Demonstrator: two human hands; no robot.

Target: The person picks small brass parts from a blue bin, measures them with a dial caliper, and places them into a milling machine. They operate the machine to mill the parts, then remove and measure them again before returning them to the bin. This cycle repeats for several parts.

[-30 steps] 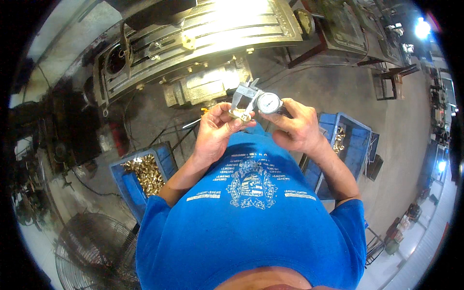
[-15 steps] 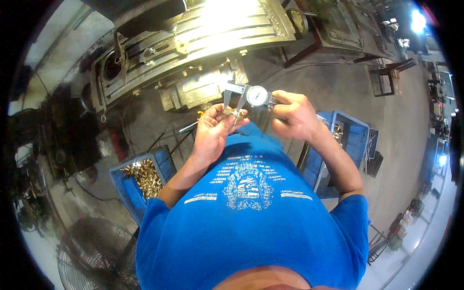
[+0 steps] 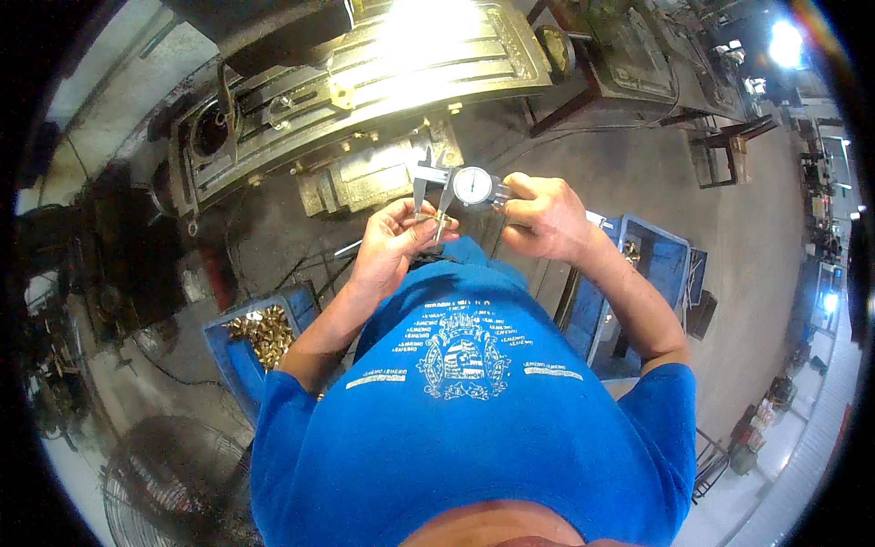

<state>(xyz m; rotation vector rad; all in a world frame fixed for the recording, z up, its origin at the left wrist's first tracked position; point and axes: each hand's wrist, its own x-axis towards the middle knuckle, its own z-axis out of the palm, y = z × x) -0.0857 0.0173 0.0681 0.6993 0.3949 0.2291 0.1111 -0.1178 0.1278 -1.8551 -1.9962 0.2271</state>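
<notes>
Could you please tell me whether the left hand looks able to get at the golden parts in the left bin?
Probably not just now: the left hand grips a golden piece at the caliper, though the left bin of golden parts looks open-topped.

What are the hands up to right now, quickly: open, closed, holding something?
Left hand: closed, holding a small brass-coloured part at the fingertips.
Right hand: closed, holding a dial caliper.
</notes>
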